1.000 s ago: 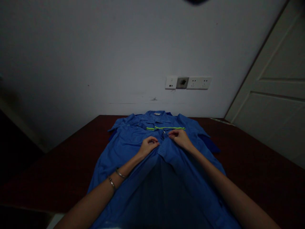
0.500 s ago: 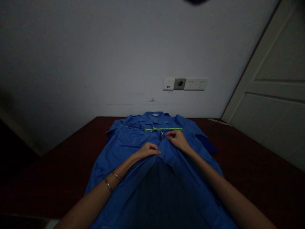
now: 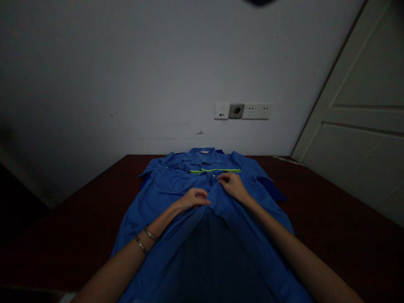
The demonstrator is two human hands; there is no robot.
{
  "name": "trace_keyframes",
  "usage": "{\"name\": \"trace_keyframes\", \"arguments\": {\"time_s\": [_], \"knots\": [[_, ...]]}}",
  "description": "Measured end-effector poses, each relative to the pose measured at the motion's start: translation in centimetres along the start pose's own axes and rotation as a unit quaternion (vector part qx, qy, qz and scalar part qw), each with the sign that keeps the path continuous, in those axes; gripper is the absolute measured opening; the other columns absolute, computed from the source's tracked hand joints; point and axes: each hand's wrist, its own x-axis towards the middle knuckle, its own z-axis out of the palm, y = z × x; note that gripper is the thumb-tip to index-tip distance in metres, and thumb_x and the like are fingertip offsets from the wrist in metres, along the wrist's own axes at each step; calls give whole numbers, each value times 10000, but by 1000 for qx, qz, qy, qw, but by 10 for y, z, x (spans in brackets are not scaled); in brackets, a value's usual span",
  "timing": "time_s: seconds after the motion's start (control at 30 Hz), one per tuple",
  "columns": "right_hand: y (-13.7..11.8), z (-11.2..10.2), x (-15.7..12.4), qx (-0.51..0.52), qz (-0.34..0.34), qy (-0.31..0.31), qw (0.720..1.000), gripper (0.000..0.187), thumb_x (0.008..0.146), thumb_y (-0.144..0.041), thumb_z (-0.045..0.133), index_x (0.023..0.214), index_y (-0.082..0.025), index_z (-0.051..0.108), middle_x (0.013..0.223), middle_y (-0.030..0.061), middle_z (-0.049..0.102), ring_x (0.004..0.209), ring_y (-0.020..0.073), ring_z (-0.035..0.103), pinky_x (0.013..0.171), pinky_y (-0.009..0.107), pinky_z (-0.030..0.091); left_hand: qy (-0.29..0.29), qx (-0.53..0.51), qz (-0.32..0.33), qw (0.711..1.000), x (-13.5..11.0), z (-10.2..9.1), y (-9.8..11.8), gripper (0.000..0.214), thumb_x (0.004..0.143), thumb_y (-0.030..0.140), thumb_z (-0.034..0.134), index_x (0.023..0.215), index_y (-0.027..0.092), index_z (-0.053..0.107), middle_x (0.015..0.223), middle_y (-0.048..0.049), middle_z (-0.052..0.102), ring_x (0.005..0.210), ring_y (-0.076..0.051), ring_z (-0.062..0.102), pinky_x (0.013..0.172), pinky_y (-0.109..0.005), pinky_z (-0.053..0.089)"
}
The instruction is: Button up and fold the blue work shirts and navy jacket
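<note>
A blue work garment (image 3: 170, 187) lies spread toward me on top of a blue work shirt with a collar (image 3: 205, 155) and a yellow-green stripe (image 3: 221, 170). Near the middle opening, my left hand (image 3: 195, 198) pinches the cloth edge between thumb and fingers. Slightly farther off and to the right, my right hand (image 3: 232, 184) has its fingertips closed on the edge by the top of that opening. A small pale bit, perhaps a fastener or label, shows beside the right fingertips. Darker cloth (image 3: 217, 256) shows below the opening. Two bracelets (image 3: 145, 239) circle my left wrist.
The dark red-brown table (image 3: 328, 206) reaches back to a pale wall (image 3: 158, 84). Wall sockets (image 3: 257, 111) sit above the shirt on the right. A white panelled door (image 3: 360, 130) stands at the right. Darker blue cloth (image 3: 274, 191) sticks out under the shirt.
Both hands stay at the garment's opening with only slight finger movement. The view has shifted a little, so everything sits slightly more to the left.
</note>
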Motion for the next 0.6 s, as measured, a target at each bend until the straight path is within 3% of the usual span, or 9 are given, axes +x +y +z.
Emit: {"name": "trace_keyframes", "arguments": {"time_s": [0.6], "knots": [[0, 3, -2, -45, -30, 11, 998, 228, 709, -90, 497, 824, -156, 683, 825, 63, 674, 755, 168, 606, 710, 262, 447, 6, -4, -9, 1000, -1, 2, 4, 365, 525, 361, 744, 709, 131, 528, 435, 96, 426, 355, -29, 316, 371, -182, 180]]}}
